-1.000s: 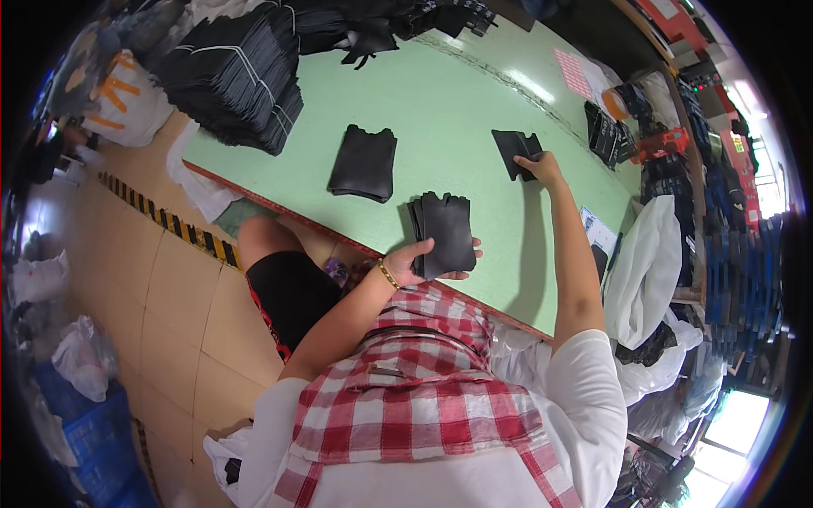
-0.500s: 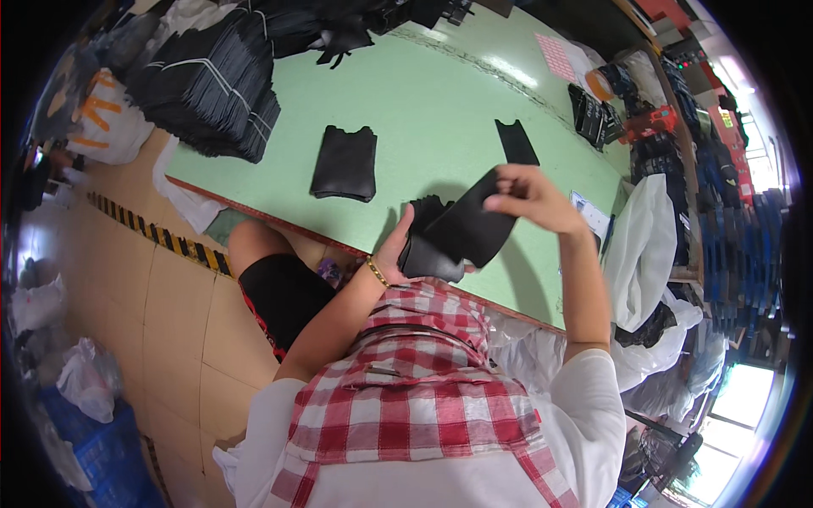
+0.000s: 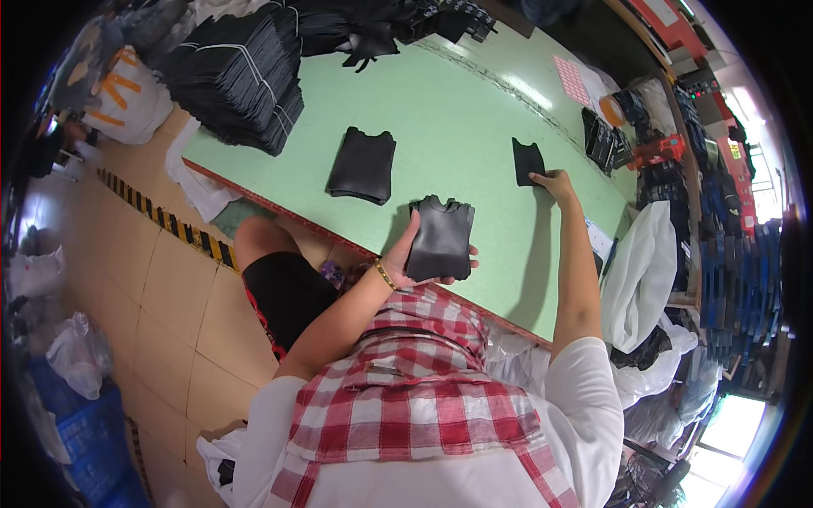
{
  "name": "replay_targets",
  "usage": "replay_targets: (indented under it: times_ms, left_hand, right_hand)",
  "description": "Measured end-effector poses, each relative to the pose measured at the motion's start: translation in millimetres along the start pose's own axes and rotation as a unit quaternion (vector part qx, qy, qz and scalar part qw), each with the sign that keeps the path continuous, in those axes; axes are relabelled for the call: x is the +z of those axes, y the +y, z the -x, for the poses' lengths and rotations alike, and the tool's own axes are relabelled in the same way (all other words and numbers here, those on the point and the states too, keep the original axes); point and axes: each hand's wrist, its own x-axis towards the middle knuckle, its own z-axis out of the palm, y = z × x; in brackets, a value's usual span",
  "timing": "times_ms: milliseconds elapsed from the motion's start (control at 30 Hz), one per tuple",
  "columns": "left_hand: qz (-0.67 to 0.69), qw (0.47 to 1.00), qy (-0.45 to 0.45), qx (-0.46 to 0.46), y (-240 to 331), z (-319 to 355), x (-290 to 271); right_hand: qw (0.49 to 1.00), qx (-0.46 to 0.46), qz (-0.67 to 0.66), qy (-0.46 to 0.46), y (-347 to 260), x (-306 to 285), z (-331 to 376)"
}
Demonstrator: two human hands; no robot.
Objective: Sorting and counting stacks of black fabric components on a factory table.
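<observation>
My left hand (image 3: 400,256) is wrapped round a small stack of black leather-like cut pieces (image 3: 440,244) with a notched top end, just above the table's near edge. The thumb lies along the stack's left side, and fingertips show past its right side. Farther right, my right hand (image 3: 555,184) reaches out with the arm nearly straight. Its thumb and fingers pinch the lower corner of a black piece (image 3: 528,159) at the table. Whether this is one piece or several cannot be made out. Another neat stack of notched black pieces (image 3: 362,167) lies left of centre.
The green table (image 3: 461,127) has a red-brown edge. A tall tied pile of black pieces (image 3: 233,80) stands at the far left, with loose black scraps (image 3: 364,42) beside it. Along the right are a red tape dispenser (image 3: 659,151) and a white plastic bag (image 3: 635,271).
My right hand has carried a black piece away from the left-hand stack, out to the piece at the right. The left hand still holds its stack, now facing up flat. The view has shifted slightly.
</observation>
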Motion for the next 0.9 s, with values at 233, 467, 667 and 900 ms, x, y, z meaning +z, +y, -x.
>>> replay_targets:
  times_ms: [233, 467, 667, 900]
  left_hand:
    - [-0.063, 0.987, 0.133, 0.066, -5.4, 5.6, 0.9]
    - [-0.023, 0.986, 0.149, 0.073, -5.1, 6.1, -13.1]
    - [-0.084, 0.975, 0.187, 0.085, -7.5, 11.2, 1.3]
    - [-0.166, 0.977, 0.045, -0.129, 1.7, 4.3, -1.5]
  right_hand:
    - [0.936, -0.218, -0.167, 0.222, -55.6, 28.9, 85.0]
    - [0.872, -0.477, 0.051, 0.098, -119.0, 96.3, 256.4]
    - [0.936, -0.331, -0.112, 0.034, -131.1, 71.3, 283.3]
    - [0.933, -0.354, -0.040, 0.049, -106.2, 43.1, 248.0]
